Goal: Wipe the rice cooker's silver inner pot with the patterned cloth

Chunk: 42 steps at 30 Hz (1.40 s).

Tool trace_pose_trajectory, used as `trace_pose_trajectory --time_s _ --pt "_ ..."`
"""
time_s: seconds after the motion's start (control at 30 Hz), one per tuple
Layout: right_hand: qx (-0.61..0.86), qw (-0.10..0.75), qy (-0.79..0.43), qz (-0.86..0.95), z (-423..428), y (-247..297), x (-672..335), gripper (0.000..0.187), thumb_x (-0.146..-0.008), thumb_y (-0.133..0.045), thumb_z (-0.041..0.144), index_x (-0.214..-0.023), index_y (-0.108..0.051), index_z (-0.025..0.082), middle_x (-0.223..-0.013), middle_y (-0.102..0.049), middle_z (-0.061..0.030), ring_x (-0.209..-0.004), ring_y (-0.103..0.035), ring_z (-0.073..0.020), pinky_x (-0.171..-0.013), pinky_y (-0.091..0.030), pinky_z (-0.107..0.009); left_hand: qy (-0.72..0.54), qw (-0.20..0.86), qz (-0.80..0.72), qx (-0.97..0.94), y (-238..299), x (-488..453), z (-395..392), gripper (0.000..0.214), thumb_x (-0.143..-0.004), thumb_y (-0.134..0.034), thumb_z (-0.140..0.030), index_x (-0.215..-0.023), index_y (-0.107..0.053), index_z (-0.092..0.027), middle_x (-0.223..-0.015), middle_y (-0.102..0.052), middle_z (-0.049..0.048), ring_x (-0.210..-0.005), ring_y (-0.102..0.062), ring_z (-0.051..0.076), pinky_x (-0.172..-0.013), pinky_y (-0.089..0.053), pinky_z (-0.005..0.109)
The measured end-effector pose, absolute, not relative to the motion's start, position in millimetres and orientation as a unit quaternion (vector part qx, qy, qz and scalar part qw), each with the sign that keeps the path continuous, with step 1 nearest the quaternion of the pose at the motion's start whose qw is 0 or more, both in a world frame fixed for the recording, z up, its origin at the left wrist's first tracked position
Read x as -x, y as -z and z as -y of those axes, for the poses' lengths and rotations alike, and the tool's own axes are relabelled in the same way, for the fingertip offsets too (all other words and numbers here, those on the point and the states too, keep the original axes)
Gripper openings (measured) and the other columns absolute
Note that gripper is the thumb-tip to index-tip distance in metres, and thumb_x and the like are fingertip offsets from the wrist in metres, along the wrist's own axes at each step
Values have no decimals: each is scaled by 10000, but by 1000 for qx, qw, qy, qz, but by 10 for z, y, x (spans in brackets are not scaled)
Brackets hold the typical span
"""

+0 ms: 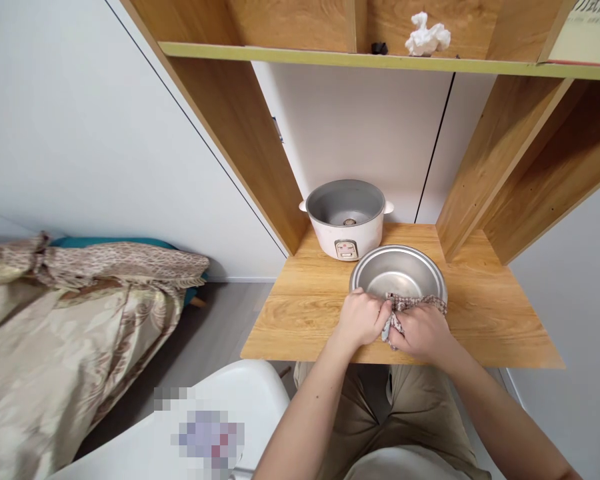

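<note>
A silver inner pot (397, 267) of a rice cooker stands on the wooden desk, its opening facing up. My left hand (364, 317) is closed over the near left part of its rim. A patterned brown and white cloth (420, 301) is bunched in my right hand (425, 333), which presses it against the near right rim. Part of the cloth hangs between my two hands. Behind the pot is the white rice cooker body (347, 230), lidless, with its grey inside and heating base showing.
The wooden desk (300, 307) has upright side panels and a shelf (300, 55) above, holding crumpled white tissue (427, 37) and a small black object (379, 48). A white chair (250, 387) stands at lower left, beside a fabric-covered seat (80, 313).
</note>
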State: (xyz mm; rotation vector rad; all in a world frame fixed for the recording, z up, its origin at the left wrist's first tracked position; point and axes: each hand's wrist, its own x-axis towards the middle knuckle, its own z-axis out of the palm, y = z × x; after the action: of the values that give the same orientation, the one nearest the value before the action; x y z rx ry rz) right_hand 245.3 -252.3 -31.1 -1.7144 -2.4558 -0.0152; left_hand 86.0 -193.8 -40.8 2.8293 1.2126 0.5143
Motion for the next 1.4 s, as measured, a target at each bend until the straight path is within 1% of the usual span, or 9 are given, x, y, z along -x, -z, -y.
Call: trace_pose_trajectory --time_s 0.1,0.27,0.47,0.83,1.0,1.17,1.27,1.4 --pt "571 82 4 817 2528 321 -2443 307 -848 -471 368 -733 -683 178 -705 -699 -82 -639 -609 -185 -624 -329 -288 -162 11 -383 -909 407 -850 1928 476 -959 -311 -309 -629 -629 -179 -628 -659 49 -599 -586 166 -665 -302 339" --pt "532 78 6 843 2492 316 -2576 353 -860 -462 433 -729 -678 187 -715 -695 -68 -652 -597 -174 -637 -323 -290 -163 19 -375 -912 414 -837 1916 470 -957 -312 -304 -629 -623 -175 -630 -659 50 -595 -583 162 -661 -298 336" --pt "504 86 8 860 2469 302 -2687 330 -856 -482 423 -718 -669 190 -694 -692 -50 -635 -580 -162 -632 -295 -287 -169 35 -379 -909 416 -843 1927 460 -954 -324 -296 -634 -631 -172 -653 -669 52 -609 -585 151 -672 -314 327" --pt "522 78 4 849 2482 278 -2648 343 -854 -473 436 -722 -681 198 -705 -695 -58 -652 -595 -181 -632 -297 -304 -164 29 -388 -906 423 -847 1938 456 -951 -331 -304 -635 -632 -171 -664 -682 57 -625 -597 159 -671 -317 341" --pt "540 60 0 839 2492 234 -2577 331 -857 -466 405 -709 -670 190 -705 -697 -66 -636 -594 -180 -626 -306 -295 -163 28 -394 -904 399 -868 1945 486 -955 -317 -315 -632 -646 -163 -652 -677 73 -610 -595 168 -680 -321 344" --pt "555 50 5 831 2507 230 -2480 298 -850 -455 359 -746 -674 186 -720 -702 -76 -632 -608 -185 -613 -317 -297 -145 20 -399 -905 378 -878 1952 522 -968 -288 -325 -646 -664 -158 -667 -683 82 -614 -595 173 -689 -333 340" --pt "558 43 -3 829 2511 224 -2477 302 -850 -459 367 -742 -674 184 -726 -704 -84 -650 -620 -192 -616 -329 -299 -142 23 -399 -905 367 -883 1956 515 -966 -292 -323 -649 -663 -159 -680 -689 82 -623 -598 175 -684 -330 341" --pt "558 40 -8 829 2515 227 -2500 340 -869 -438 397 -729 -669 190 -728 -706 -83 -674 -625 -198 -628 -330 -301 -152 27 -397 -905 364 -887 1956 501 -962 -299 -312 -651 -664 -164 -645 -675 72 -610 -591 168 -678 -322 344"
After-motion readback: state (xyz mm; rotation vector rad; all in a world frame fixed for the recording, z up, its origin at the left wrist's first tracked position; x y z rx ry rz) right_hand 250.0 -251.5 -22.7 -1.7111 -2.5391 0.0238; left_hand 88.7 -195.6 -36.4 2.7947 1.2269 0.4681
